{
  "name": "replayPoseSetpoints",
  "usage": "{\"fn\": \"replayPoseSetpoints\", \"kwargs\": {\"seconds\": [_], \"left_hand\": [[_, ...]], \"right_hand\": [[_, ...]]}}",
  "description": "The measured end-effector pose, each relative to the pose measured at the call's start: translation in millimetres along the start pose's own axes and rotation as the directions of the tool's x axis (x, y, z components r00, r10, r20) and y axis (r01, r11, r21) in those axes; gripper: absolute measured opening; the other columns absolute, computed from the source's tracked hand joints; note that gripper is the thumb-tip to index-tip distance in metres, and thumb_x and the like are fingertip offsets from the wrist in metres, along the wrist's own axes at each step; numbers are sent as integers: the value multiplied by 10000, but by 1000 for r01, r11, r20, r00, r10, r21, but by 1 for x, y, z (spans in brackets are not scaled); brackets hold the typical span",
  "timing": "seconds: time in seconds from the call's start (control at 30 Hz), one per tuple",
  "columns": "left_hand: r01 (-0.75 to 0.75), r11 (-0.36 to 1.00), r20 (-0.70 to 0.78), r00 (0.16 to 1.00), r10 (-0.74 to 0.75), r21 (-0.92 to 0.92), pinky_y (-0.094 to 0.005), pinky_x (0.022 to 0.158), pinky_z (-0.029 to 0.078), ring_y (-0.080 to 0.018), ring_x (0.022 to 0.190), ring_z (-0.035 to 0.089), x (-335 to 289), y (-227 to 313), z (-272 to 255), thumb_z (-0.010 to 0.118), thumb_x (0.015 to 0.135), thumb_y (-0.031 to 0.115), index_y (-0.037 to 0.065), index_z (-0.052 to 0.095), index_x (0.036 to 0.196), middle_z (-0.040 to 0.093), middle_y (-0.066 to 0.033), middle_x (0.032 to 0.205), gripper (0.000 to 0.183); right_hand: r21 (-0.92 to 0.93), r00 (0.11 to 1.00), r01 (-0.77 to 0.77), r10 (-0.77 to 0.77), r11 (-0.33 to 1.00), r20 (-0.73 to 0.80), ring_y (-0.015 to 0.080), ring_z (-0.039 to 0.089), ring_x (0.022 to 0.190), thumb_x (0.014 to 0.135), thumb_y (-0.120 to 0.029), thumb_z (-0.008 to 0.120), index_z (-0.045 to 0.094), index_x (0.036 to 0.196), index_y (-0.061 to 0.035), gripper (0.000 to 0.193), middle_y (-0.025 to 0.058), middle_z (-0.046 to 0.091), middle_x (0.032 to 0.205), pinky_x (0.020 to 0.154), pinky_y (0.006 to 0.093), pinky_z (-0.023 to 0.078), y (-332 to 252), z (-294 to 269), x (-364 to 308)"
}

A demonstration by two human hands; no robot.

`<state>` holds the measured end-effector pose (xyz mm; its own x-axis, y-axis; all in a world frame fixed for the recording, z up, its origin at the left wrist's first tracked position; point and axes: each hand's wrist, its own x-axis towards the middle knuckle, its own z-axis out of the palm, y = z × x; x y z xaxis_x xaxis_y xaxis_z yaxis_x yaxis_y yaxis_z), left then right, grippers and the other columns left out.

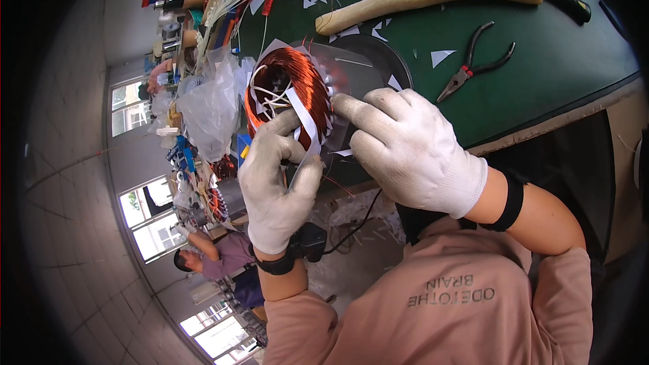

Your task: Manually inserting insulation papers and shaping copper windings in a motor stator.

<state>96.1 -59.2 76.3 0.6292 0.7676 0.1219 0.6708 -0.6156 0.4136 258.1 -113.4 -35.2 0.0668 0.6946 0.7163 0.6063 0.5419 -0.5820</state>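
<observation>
The left hand (277, 179), angled upward, pinches a white strip (304, 116) lying across the copper coil (313, 88) on the bench (541, 44), while the right hand (416, 152) points its index finger at the coil's edge, any grip there unclear.

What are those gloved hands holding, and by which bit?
The left hand holds the white strip by its lower end. The right hand is beside the coil; whether it grips anything can't be told.

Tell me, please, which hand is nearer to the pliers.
Right. The right hand is left of the pliers, lower in view, not touching; the left hand is farther left, at the coil.
</observation>
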Motion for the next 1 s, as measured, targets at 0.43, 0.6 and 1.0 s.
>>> {"fn": "replayPoseSetpoints", "kwargs": {"seconds": [0.43,0.6,1.0], "left_hand": [[-349,906,475,856,203,241,-372,716,485,-325,818,624,111,38,-27,586,795,176,0,647,900,627,-169,929,214],[-335,889,719,695,10,311,-356,608,457,-237,624,540,150,40,-15,656,744,138,-34,597,783,531,-130,671,186],[-196,960,856,512,-74,201,-303,561,436,-131,577,480,171,28,-10,700,775,168,-20,614,747,488,-53,579,208]], "right_hand": [[-20,997,-14,16,1000,72,217,551,798,661,-173,616,616,738,-52,143,134,624,1104,681,339,456,-1,-7,0],[78,958,-271,276,959,-73,279,556,778,742,-87,674,586,744,-48,96,111,574,891,672,387,463,3,-20,8],[11,935,-353,353,935,-37,343,549,690,751,-55,635,561,685,-16,106,147,527,727,625,423,441,-6,-11,41]]}}
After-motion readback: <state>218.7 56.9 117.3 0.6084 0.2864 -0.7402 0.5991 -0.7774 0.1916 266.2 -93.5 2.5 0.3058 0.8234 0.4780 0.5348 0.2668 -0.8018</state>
